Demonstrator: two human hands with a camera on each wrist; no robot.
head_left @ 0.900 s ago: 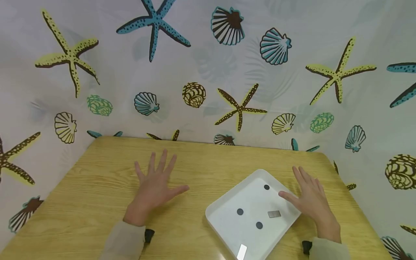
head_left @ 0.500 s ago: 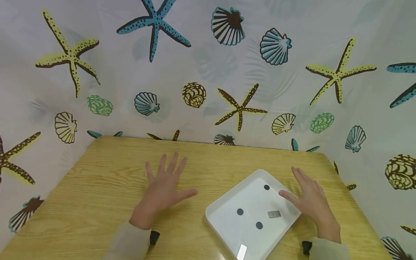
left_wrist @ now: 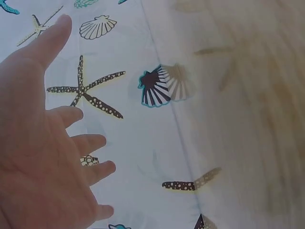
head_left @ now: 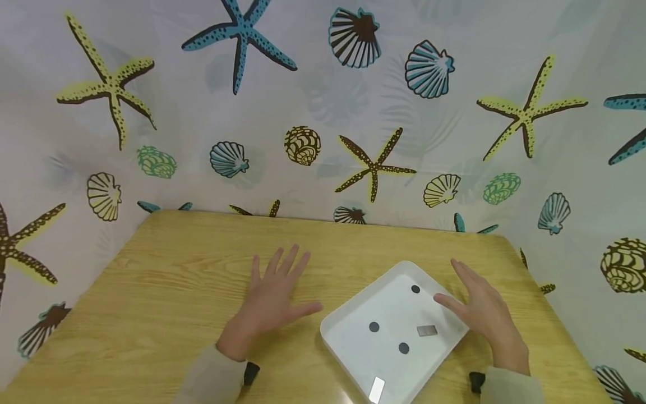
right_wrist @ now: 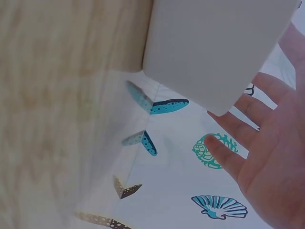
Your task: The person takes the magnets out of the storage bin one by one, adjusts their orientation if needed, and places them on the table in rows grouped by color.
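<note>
Nearest, two pale sleeves (head_left: 211,377) are seen reaching in from the lower edge, and a small black piece (head_left: 251,373) is worn at each wrist, presumably as part of the camera mounts. A white tray (head_left: 348,331), shallow with rounded corners, is set on the table between the two hands, nearer the right one; it is turned cornerwise, perhaps so that a side is offered to each hand. At its near corner a bright white strip (head_left: 377,390) is shown, label or glare being impossible to tell. Three dark discs (head_left: 374,326) and a grey rectangle (head_left: 427,330) are spread over its face; whether they are loose or fixed cannot be told.

The left hand (head_left: 270,303) is held with fingers straight and fanned well apart, its thumb pointed toward the tray's left corner; nothing is held. The right hand (head_left: 487,314) is poised at the tray's right side, thumb extended over the rim, fingers straight and, in the right wrist view, slightly apart. Nothing is gripped; whether the wall is touched cannot be told. By its closeness, the tray's side seems to be framed between thumb and fingers.

Beyond, the wooden table (head_left: 151,280) is backed by a white cloth (head_left: 282,101) printed with starfish and shells, hung perhaps as a screen.
</note>
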